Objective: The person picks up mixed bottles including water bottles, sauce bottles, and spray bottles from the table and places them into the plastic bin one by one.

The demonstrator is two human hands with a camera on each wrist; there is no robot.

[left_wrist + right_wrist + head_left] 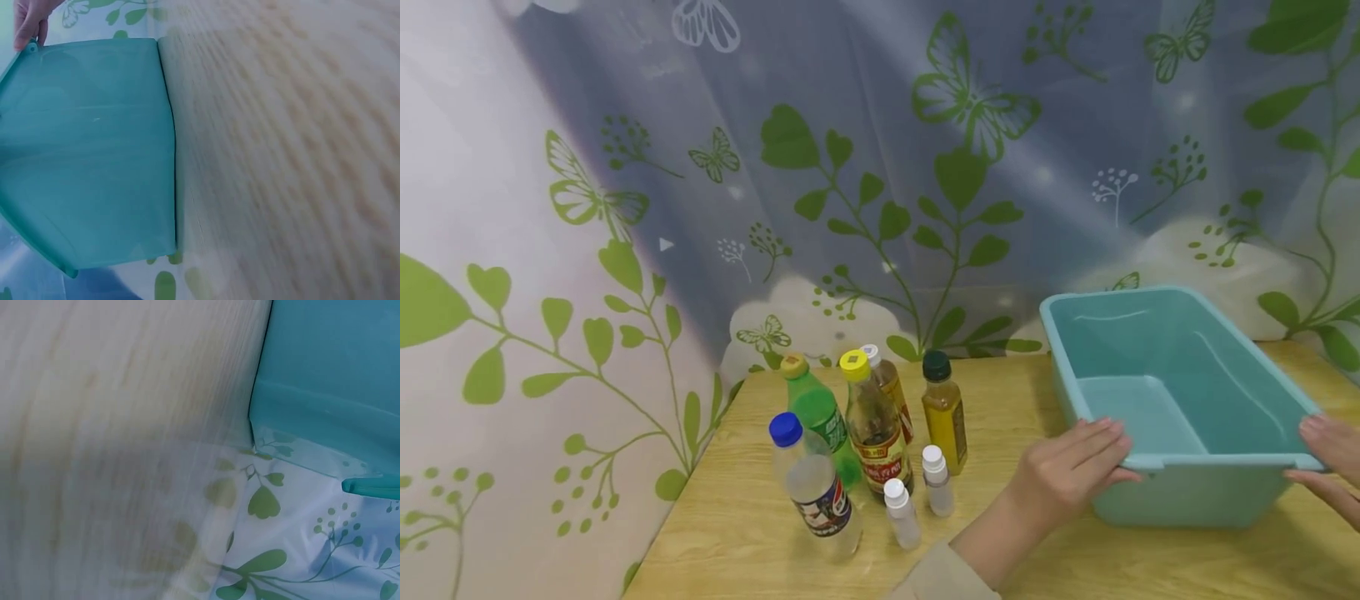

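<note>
A teal plastic tub (1195, 493) stands on the wooden table at the right, its inside bare. My left hand (1063, 473) grips the rim at the near left corner, fingers over the top and thumb below. At the near right corner my right hand (1339, 450), partly cut off by the frame edge, holds the rim too. The left wrist view has the tub's side (94, 150) on the table, with the right hand (34, 22) pinching its far corner. In the right wrist view only the tub's wall (331, 369) shows, no hand.
Left of the tub stand a blue-capped bottle (820, 496), a green bottle (822, 408), a yellow-capped sauce bottle (880, 454), a white-capped bottle (891, 387), an oil bottle (945, 417) and two small white-capped bottles (902, 521). A patterned curtain (865, 167) hangs behind the table (722, 517).
</note>
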